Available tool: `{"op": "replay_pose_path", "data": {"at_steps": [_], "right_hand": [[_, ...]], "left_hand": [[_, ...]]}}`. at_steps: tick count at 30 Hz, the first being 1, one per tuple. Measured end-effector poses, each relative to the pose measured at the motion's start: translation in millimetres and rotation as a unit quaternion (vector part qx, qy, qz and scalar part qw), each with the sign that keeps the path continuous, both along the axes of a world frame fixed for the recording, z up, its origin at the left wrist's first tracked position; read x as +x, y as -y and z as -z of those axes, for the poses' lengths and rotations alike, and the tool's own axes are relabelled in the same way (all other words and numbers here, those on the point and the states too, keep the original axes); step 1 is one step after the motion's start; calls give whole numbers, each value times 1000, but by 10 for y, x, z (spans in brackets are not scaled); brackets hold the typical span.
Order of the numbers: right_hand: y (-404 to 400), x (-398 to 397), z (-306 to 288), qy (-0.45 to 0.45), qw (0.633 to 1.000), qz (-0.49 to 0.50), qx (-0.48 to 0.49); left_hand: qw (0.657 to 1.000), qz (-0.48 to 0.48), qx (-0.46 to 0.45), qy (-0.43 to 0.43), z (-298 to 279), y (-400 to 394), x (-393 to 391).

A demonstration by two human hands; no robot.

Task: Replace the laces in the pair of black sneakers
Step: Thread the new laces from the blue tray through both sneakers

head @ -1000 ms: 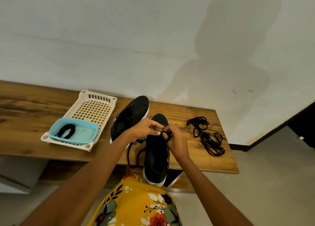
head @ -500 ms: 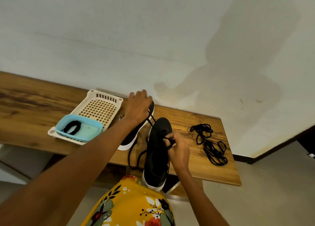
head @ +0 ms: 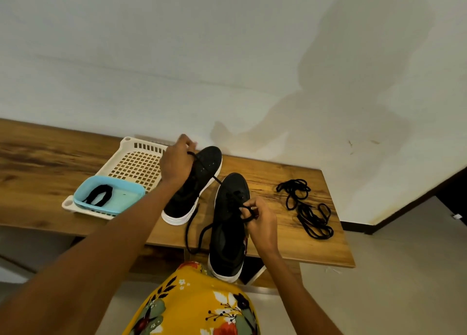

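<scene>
Black lace [head: 202, 166] runs taut from the near sneaker [head: 228, 223] up to the left hand [head: 177, 164], which pinches its end high over the far sneaker [head: 194, 185]. The right hand [head: 260, 221] grips a loop of lace at the near sneaker's eyelets. The hands are well apart; half a second ago the left sat lower, nearer the shoe. The near sneaker's heel overhangs the counter [head: 290, 243] edge, slack lace dangling left of it. Right of this sneaker lies a lace pile [head: 305, 207]; left of the far sneaker, a white basket [head: 134, 162] holds a blue tray [head: 111, 195].
</scene>
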State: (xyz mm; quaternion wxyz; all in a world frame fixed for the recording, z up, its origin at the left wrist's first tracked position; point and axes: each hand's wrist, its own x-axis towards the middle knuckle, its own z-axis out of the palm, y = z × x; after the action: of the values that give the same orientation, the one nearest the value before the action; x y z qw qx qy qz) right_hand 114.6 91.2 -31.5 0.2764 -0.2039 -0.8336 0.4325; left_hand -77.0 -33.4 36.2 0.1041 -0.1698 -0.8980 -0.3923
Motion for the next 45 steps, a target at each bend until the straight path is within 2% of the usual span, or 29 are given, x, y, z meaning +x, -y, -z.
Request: {"op": "replay_pose_path", "data": {"at_steps": [2,3,6,10,12,14,17,19,21,23,27,30,33,37,40,42,45], "right_hand": [[4,-11,-6,-2,1000,0,12],[6,-29,-19,-1,1000,0,21],[1,-76,-59,-3,998,-6,56],[-43,-48,-72,-5,996,-16,83],[-55,-34,-71,-5,996,-20,87],[-74,-39,-64,-1,996,-25,88],[-131,-40,-43,3,997,-30,67],[-181,-36,-40,3,997,-36,65],[-209,-30,-49,3,996,-52,78],[-228,-24,-58,4,995,-65,70],[-269,40,10,18,998,-65,0],[-216,151,9,14,989,-21,-142],[-304,263,-181,-39,962,74,-259],[-497,447,-630,-169,886,174,-395],[-511,538,-898,-229,845,208,-435],[-491,531,-987,-177,855,215,-437],[-394,446,-942,12,909,174,-379]], "left_hand": [[974,95,-189,-79,52,82,-67],[955,145,-243,-90,56,94,-62],[895,301,-320,-78,63,14,69],[862,425,-248,121,44,-164,279],[834,467,-265,129,74,-224,351],[832,477,-240,152,137,-255,384],[840,468,-158,226,197,-273,424],[819,468,-113,314,186,-265,432],[782,476,-114,386,157,-239,418],[759,490,-134,407,160,-218,385],[746,491,-155,423,194,-222,346],[751,484,-191,406,178,-226,376],[780,471,-193,364,113,-215,486],[845,409,-160,304,154,-228,669],[887,353,-155,253,194,-224,781],[895,344,-165,230,166,-204,858],[892,345,-183,226,88,-202,902]]}}
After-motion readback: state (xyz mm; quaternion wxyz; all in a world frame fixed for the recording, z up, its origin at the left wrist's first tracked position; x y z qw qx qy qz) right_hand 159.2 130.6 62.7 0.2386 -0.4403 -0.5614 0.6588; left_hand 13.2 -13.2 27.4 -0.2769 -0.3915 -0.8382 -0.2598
